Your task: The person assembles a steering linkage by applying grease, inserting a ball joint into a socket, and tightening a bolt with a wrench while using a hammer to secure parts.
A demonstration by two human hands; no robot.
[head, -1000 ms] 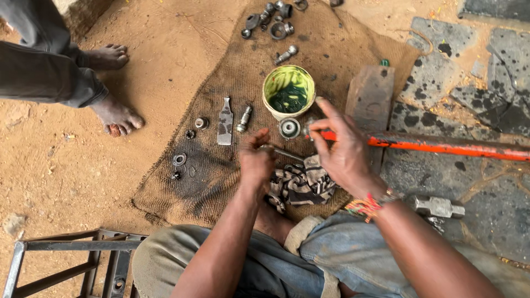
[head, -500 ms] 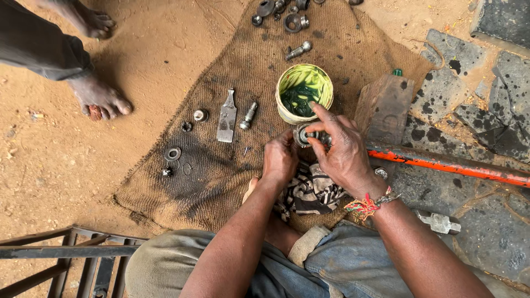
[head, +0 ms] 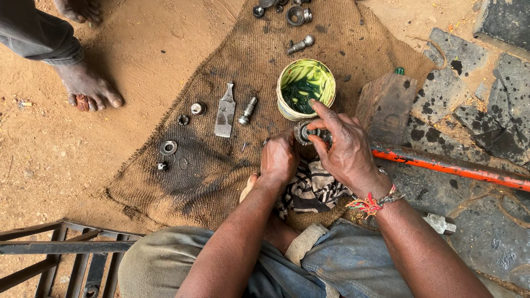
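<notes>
Both hands are in over the sacking (head: pixel 182 182) now, closer together than a second ago. Back then the right hand (head: pixel 345 152) lay out by the orange bar (head: pixel 452 168) and the small round bearing (head: pixel 305 132) sat alone on the cloth below the tub (head: pixel 287 107). Now that bearing is up between the two hands, just in front of the tub of green grease. The left hand (head: pixel 280 157) has a clenched grip on its near side; the right hand grasps it from the other side, thumb and middle fingers on the rim, forefinger stretched out over the tub's edge. So the part has gone from lying loose to being held, right beside the grease. A striped rag (head: pixel 312 190) lies bunched under the wrists. Off to the left the flat metal blade (head: pixel 224 110), a short bolt (head: pixel 247 110) and a few washers (head: pixel 168 147) stay where they were. A bystander's bare foot (head: pixel 91 88) stands on the dirt beyond.
</notes>
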